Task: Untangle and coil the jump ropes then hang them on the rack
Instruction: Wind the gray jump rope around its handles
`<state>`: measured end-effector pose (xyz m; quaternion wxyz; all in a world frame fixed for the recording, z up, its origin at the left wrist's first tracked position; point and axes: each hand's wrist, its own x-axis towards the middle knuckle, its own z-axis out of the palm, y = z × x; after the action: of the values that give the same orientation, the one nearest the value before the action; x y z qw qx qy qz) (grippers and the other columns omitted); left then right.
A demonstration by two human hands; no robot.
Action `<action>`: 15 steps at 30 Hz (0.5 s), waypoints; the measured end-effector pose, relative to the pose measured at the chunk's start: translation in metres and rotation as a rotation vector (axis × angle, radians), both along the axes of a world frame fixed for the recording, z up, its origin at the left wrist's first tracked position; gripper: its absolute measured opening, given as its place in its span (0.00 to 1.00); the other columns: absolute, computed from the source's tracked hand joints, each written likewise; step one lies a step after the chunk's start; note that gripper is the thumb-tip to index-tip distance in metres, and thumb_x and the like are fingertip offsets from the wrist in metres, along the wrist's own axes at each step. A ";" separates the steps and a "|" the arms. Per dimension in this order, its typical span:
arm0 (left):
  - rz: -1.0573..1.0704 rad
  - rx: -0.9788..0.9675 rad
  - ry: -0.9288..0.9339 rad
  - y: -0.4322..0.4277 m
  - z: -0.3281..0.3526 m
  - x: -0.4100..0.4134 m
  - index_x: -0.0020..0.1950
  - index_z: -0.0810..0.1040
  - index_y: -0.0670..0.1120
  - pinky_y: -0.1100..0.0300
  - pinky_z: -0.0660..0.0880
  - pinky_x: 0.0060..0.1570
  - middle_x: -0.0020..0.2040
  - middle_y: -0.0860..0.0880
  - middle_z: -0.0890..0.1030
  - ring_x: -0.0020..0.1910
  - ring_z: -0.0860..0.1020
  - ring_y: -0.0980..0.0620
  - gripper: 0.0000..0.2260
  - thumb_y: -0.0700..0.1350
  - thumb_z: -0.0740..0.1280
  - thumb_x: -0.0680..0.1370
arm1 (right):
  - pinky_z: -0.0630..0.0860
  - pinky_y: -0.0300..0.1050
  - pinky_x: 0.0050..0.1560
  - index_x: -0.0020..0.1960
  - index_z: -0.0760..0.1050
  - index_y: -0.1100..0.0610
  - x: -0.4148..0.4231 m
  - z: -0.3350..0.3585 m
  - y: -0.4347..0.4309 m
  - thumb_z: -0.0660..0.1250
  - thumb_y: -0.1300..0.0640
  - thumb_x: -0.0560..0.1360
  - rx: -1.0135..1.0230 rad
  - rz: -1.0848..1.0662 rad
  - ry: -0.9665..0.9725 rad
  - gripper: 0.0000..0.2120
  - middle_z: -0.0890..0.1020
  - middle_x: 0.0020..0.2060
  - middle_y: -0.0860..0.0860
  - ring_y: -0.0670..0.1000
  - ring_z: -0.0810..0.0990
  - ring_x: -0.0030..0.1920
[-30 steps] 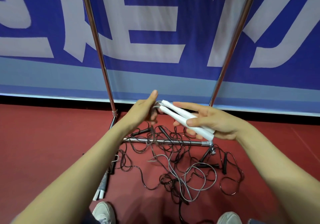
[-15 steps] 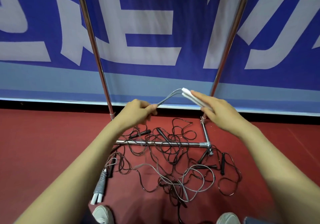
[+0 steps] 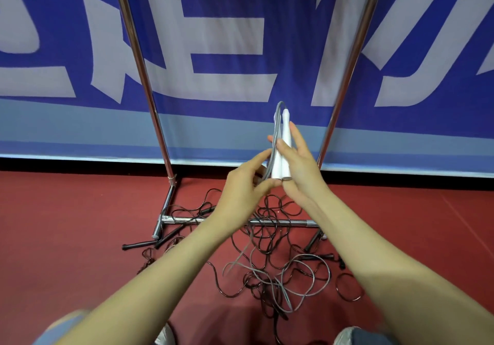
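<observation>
My right hand holds two white jump-rope handles upright, side by side, between thumb and fingers. Their grey cord loops over the handle tips and runs down into my left hand, which pinches it just left of the handles. Further down, the grey cord trails into a tangle of black jump ropes on the red floor. The chrome rack stands behind the pile, its two uprights rising out of view and its low crossbar lying under the ropes.
A blue and white banner wall stands right behind the rack. Black handles lie by the rack's left foot, others at the right. My shoes show at the bottom edge.
My right hand has turned the white handles from slanting to upright and drawn them closer to my left hand. My left hand has moved right along the grey cord, and the view has shifted.
</observation>
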<state>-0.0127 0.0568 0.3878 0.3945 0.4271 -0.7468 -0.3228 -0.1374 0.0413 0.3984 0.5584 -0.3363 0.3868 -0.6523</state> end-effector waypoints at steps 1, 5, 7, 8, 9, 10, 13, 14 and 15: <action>0.030 -0.062 -0.016 -0.001 0.000 0.000 0.70 0.72 0.52 0.71 0.70 0.41 0.38 0.55 0.77 0.35 0.75 0.56 0.26 0.44 0.73 0.73 | 0.78 0.44 0.45 0.75 0.62 0.47 0.002 -0.001 -0.001 0.59 0.62 0.81 -0.001 -0.007 -0.011 0.25 0.79 0.55 0.52 0.49 0.79 0.45; 0.074 -0.166 -0.045 -0.004 -0.003 0.003 0.71 0.72 0.51 0.63 0.72 0.45 0.39 0.50 0.78 0.37 0.76 0.52 0.25 0.45 0.72 0.75 | 0.75 0.45 0.49 0.75 0.62 0.47 0.008 -0.001 -0.001 0.58 0.62 0.82 -0.031 -0.012 -0.040 0.24 0.78 0.59 0.52 0.50 0.77 0.47; 0.078 -0.165 -0.034 -0.004 -0.001 0.004 0.70 0.73 0.50 0.58 0.74 0.46 0.38 0.51 0.77 0.38 0.76 0.49 0.24 0.44 0.72 0.75 | 0.76 0.42 0.50 0.73 0.63 0.46 0.010 -0.002 0.000 0.58 0.62 0.82 -0.051 0.001 -0.049 0.22 0.75 0.66 0.53 0.49 0.76 0.52; 0.078 -0.162 -0.032 -0.004 0.000 0.005 0.70 0.73 0.51 0.57 0.74 0.46 0.37 0.53 0.77 0.38 0.76 0.49 0.24 0.43 0.72 0.75 | 0.76 0.41 0.51 0.73 0.63 0.46 0.012 -0.002 0.000 0.57 0.62 0.82 -0.063 0.008 -0.052 0.22 0.73 0.68 0.53 0.49 0.76 0.53; 0.081 -0.159 -0.034 -0.004 0.001 0.005 0.70 0.73 0.51 0.56 0.74 0.46 0.36 0.55 0.76 0.37 0.76 0.50 0.24 0.43 0.72 0.75 | 0.76 0.42 0.52 0.72 0.63 0.46 0.013 -0.003 0.000 0.57 0.62 0.82 -0.073 0.012 -0.050 0.22 0.72 0.70 0.53 0.49 0.76 0.55; 0.086 -0.166 -0.043 -0.004 0.001 0.006 0.69 0.74 0.52 0.55 0.74 0.46 0.35 0.55 0.75 0.37 0.75 0.50 0.24 0.43 0.72 0.75 | 0.75 0.44 0.55 0.71 0.64 0.45 0.014 -0.005 0.000 0.58 0.62 0.82 -0.079 0.015 -0.045 0.21 0.71 0.70 0.53 0.49 0.76 0.57; 0.089 -0.236 -0.127 -0.004 -0.001 0.006 0.69 0.74 0.54 0.49 0.74 0.43 0.34 0.47 0.75 0.36 0.74 0.47 0.23 0.44 0.71 0.75 | 0.73 0.48 0.61 0.69 0.66 0.43 0.014 -0.008 -0.001 0.61 0.61 0.81 -0.068 0.027 -0.014 0.21 0.71 0.71 0.53 0.50 0.74 0.62; 0.090 -0.250 -0.150 -0.004 -0.002 0.005 0.68 0.75 0.54 0.48 0.74 0.42 0.34 0.47 0.75 0.36 0.73 0.47 0.22 0.44 0.71 0.75 | 0.73 0.48 0.62 0.68 0.67 0.42 0.014 -0.010 -0.001 0.63 0.61 0.80 -0.066 0.031 0.003 0.21 0.71 0.70 0.53 0.50 0.74 0.62; 0.089 -0.260 -0.170 -0.004 -0.001 0.005 0.67 0.76 0.53 0.48 0.74 0.42 0.34 0.48 0.74 0.35 0.73 0.47 0.21 0.44 0.71 0.75 | 0.74 0.49 0.62 0.68 0.67 0.41 0.013 -0.010 -0.001 0.64 0.61 0.79 -0.070 0.035 0.020 0.22 0.71 0.70 0.54 0.50 0.74 0.60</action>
<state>-0.0076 0.0531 0.3866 0.3958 0.4311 -0.7932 -0.1683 -0.1245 0.0405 0.3880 0.5535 -0.3689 0.3633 -0.6523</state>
